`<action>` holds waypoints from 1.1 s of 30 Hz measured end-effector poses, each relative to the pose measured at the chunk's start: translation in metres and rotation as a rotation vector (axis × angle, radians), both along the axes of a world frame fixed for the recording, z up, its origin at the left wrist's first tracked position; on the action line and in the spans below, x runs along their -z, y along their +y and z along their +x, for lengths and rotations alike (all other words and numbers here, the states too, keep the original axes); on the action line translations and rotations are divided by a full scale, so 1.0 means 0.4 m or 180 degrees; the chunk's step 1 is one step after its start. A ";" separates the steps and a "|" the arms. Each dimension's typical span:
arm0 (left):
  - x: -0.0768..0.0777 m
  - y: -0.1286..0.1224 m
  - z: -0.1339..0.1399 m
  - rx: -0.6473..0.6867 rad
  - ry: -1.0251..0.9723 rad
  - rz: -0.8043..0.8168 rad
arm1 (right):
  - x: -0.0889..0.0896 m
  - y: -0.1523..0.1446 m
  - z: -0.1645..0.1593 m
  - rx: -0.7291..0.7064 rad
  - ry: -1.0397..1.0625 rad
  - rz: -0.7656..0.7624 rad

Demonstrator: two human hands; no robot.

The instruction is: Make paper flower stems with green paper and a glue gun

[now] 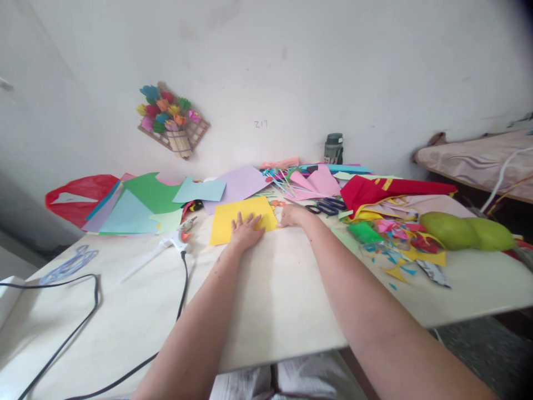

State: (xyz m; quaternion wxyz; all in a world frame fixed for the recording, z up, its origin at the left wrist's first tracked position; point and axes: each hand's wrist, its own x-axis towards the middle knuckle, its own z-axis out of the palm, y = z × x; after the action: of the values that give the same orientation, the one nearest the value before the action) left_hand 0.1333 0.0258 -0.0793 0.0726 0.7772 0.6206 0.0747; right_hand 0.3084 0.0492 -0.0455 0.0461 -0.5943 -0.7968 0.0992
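A yellow sheet of paper [222,222] lies on the table in front of me. My left hand [246,230] rests flat on it with the fingers spread. At the sheet's right edge, my right hand [291,215] is bent down with its fingers curled together. Whatever those fingertips hold, if anything, is too small to make out. Dark-handled scissors [331,205] lie just right of that hand. To the left of the sheet sits a white glue gun [177,240] with a black cord.
Coloured paper sheets [129,214] are spread at the back left, beside a red plastic bag [79,194]. Paper scraps [393,258], a red cloth [375,194] and a green gourd-shaped thing [466,230] lie right. A bottle [333,149] stands by the wall.
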 end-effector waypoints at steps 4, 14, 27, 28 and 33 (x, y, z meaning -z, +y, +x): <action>0.010 0.004 0.003 -0.0093 0.0064 0.0047 | -0.015 -0.007 -0.012 0.0461 -0.0420 -0.0472; 0.015 0.005 0.009 -0.0229 0.0094 0.0206 | -0.030 -0.028 -0.014 0.0422 -0.0494 -0.0440; 0.012 0.003 0.014 -0.0252 0.0018 0.0218 | 0.019 -0.037 -0.081 0.0397 0.2940 -0.1003; 0.011 0.000 0.015 -0.0241 0.0005 0.0234 | 0.024 -0.035 -0.085 0.0368 0.2864 -0.0968; -0.007 -0.017 -0.005 0.0044 -0.0168 0.0273 | 0.023 -0.029 -0.099 0.0247 0.1867 -0.0696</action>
State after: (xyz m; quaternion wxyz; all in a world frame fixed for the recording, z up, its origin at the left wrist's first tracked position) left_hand 0.1312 0.0192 -0.0763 0.0561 0.7816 0.6093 0.1212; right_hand 0.2687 0.0376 -0.0546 0.2134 -0.5718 -0.7108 0.3497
